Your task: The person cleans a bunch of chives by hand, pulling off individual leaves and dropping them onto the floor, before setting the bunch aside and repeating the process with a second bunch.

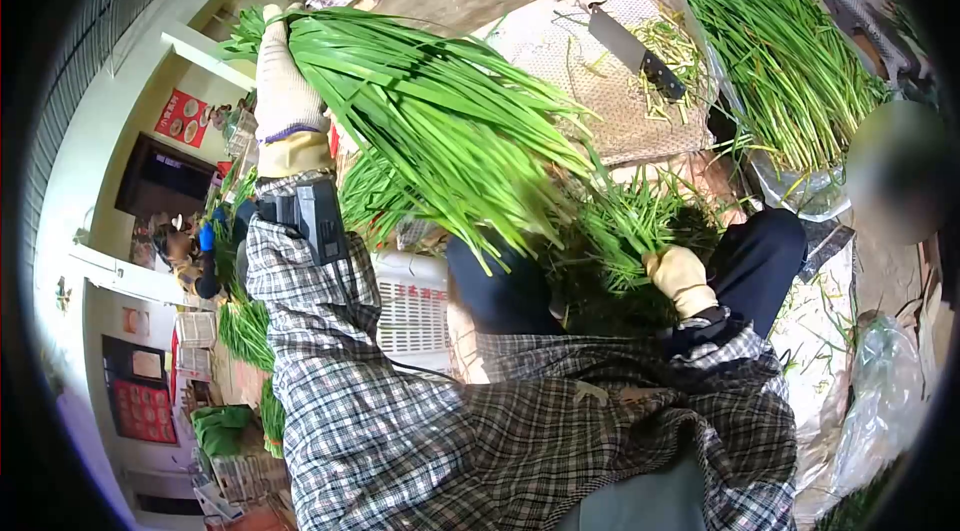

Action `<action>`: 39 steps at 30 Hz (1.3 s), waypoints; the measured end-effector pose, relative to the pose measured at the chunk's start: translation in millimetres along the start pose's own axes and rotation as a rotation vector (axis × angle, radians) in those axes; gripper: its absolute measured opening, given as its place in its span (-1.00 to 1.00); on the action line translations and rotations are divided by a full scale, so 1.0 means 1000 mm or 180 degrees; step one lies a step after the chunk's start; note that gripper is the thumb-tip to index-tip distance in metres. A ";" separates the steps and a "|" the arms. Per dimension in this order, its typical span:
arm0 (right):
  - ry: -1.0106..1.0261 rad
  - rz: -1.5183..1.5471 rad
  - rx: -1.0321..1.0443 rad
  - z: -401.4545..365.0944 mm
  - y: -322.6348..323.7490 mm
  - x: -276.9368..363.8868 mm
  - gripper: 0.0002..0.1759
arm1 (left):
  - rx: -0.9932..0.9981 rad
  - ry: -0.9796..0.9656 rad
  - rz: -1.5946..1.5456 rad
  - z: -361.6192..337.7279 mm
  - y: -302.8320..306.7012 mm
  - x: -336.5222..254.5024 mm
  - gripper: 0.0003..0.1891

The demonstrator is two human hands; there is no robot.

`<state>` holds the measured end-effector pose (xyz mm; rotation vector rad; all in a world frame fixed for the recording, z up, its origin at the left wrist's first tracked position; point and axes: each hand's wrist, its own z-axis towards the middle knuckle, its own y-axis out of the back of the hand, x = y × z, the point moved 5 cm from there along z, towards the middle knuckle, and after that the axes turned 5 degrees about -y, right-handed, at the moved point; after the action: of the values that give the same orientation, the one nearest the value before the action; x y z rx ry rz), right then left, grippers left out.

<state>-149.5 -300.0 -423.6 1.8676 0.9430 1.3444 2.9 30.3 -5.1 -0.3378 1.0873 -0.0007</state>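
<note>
My left hand point(287, 81), in a pale knit glove, is closed around a large bunch of garlic chives point(430, 101). The long leaves fan out toward the lower right, and a short end pokes out past the glove on the left. Down between my knees, my right hand point(682, 283), also gloved, has its fingers curled on a tangle of loose chive leaves point(625, 226). Its fingertips are partly hidden by the greens. Ahead lies a cleaver point(622, 43) with a black handle, on a sack-covered surface point(535, 46) among cut stem ends point(665, 41).
A big pile of chives point(775, 61) rests on plastic sheeting at the right. By my left knee stands a white slatted basket point(412, 301). Clear plastic point(880, 401) lies at lower right. Another person point(187, 266) with a blue glove is at far left.
</note>
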 end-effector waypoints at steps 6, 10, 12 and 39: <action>0.0042 -0.0590 0.0444 -0.021 0.038 0.037 -0.32 | -0.0177 -0.0265 0.0319 -0.007 -0.004 -0.010 -0.63; 0.1571 0.1490 -0.1512 -0.016 0.114 0.101 -0.17 | 0.0071 -0.0055 0.0116 -0.016 -0.015 -0.011 -0.62; 0.1327 0.2375 -0.0649 0.017 0.105 0.121 -0.18 | -0.0067 -0.0051 0.0095 -0.023 -0.019 -0.014 -0.61; 0.1831 0.5539 0.1259 -0.029 0.137 0.155 -0.73 | 0.0545 -0.0192 0.0371 -0.039 -0.031 0.001 -0.58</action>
<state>-118.8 -240.7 -226.1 2.6780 -0.6628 2.8546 -25.4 -10.0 -14.0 -0.1194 1.0379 0.0199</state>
